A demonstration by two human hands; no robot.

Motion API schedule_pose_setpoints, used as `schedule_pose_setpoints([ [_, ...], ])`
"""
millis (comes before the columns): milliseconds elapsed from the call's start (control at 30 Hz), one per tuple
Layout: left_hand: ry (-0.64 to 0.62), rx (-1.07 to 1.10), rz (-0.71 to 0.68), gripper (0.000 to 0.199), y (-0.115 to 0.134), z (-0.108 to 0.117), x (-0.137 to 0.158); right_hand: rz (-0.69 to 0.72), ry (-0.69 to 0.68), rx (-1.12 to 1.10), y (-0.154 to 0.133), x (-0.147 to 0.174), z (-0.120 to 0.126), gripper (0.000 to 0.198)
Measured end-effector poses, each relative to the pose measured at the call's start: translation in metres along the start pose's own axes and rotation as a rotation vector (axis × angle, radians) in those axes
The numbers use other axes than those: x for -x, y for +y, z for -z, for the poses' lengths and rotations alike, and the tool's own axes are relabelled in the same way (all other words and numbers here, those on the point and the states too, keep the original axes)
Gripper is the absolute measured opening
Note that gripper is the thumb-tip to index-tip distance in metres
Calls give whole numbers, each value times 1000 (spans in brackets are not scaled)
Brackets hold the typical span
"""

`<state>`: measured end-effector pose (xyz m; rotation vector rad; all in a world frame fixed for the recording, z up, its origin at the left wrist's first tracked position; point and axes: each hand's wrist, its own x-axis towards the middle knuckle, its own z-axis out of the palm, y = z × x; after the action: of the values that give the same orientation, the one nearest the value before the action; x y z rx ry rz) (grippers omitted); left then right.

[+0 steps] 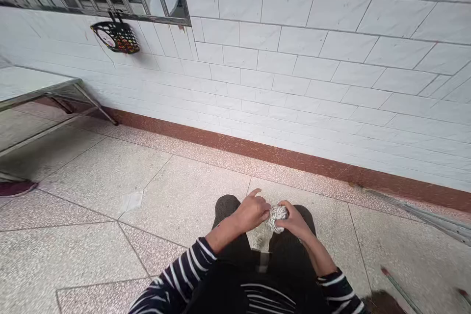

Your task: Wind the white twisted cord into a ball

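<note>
I am seated above a tiled floor with my knees in dark trousers below me. Both hands meet over my lap around a small whitish-grey bundle (276,214) that looks like crumpled cloth or cord. My left hand (252,212) pinches its left side, index finger raised. My right hand (295,221) cups it from the right and below. Both sleeves are black with white stripes.
A white tiled wall (312,68) with a red-brown skirting runs across ahead. A black basket (117,36) hangs under a barred window at upper left. A metal-framed table (40,93) stands at left. Thin sticks (401,292) lie on the floor at lower right.
</note>
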<state>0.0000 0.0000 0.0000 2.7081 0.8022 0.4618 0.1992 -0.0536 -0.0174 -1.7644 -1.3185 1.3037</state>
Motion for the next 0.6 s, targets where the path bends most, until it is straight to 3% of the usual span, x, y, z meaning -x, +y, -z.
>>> schedule_pose_setpoints([
  [100,11,100,-23,16,-4,-2,4,-110,-205,-268,10,12,5,54],
  [200,15,223,22,19,-5,-6,4,-141,-304,-525,15,26,9,59],
  [433,6,524,160,28,-8,-24,-10,13,-345,-819,1,47,19,66],
  [600,-26,683,257,32,-10,-41,-9,101,-246,-974,-24,52,33,77],
])
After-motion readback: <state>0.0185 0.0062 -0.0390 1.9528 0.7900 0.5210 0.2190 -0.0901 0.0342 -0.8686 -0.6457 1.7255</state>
